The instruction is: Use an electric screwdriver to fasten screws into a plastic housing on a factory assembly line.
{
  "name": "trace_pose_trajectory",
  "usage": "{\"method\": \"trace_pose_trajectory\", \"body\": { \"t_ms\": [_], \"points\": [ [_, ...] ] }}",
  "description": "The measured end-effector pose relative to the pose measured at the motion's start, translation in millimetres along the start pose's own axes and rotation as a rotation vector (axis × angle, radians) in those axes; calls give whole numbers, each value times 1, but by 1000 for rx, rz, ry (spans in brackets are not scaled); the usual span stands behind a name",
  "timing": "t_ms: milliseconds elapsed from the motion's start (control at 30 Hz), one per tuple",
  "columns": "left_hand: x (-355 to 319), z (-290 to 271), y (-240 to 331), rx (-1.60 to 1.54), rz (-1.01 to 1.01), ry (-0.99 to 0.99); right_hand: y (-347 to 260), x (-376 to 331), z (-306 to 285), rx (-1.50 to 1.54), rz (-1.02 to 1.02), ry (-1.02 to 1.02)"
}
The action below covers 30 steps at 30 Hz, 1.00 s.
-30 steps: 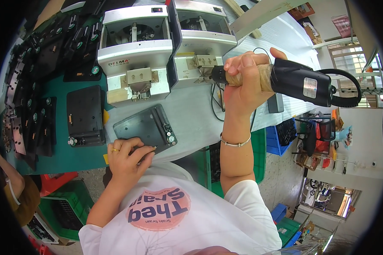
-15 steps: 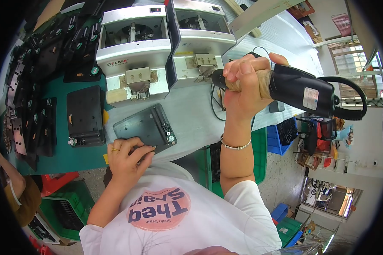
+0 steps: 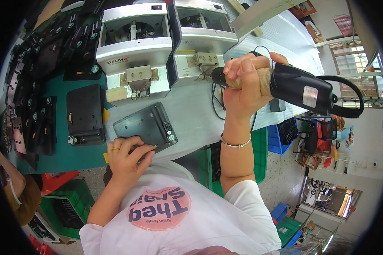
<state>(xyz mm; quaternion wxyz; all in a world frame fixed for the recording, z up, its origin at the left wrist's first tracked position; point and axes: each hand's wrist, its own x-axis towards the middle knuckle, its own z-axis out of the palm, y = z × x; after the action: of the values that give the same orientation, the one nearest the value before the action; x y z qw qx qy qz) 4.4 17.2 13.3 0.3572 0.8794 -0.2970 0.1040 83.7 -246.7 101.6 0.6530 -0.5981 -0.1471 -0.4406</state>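
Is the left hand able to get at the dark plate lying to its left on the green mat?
Probably yes: the left hand only rests on the grey plate, and bare green mat lies between it and the dark plate.

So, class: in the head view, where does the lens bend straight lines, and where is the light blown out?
Head view: fisheye curves the bench edge and darkens the corners; window at right is overexposed; right hand gripping the electric screwdriver and left hand on the dark plate look sharp, evenly lit.

Screwdriver (image 3: 293,87) tip behind right hand (image 3: 244,85)
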Motion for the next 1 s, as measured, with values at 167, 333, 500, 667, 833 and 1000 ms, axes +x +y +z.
{"method": "trace_pose_trajectory", "body": {
  "t_ms": [167, 333, 500, 667, 833, 1000],
  "points": [
    [-2, -1, -2, -3, 8, 3, -6, -1, 3, 77, -82, 91],
    [-4, -9, 0, -159, -46, 25, -42, -13, 8, 321, 94, 53],
    [21, -19, 14, -197, -29, 126, -64, -45, 31, 497, 308, 5],
    [26, -18, 7, -244, -25, 130, -69, -69, 46, 499, 403, -145],
    [16, -16, 5, -282, -66, 128, -68, -78, 56, 498, 364, -364],
    [9, -16, 3, -345, -114, 136, -70, -80, 60, 493, 370, -397]
  ]
}}
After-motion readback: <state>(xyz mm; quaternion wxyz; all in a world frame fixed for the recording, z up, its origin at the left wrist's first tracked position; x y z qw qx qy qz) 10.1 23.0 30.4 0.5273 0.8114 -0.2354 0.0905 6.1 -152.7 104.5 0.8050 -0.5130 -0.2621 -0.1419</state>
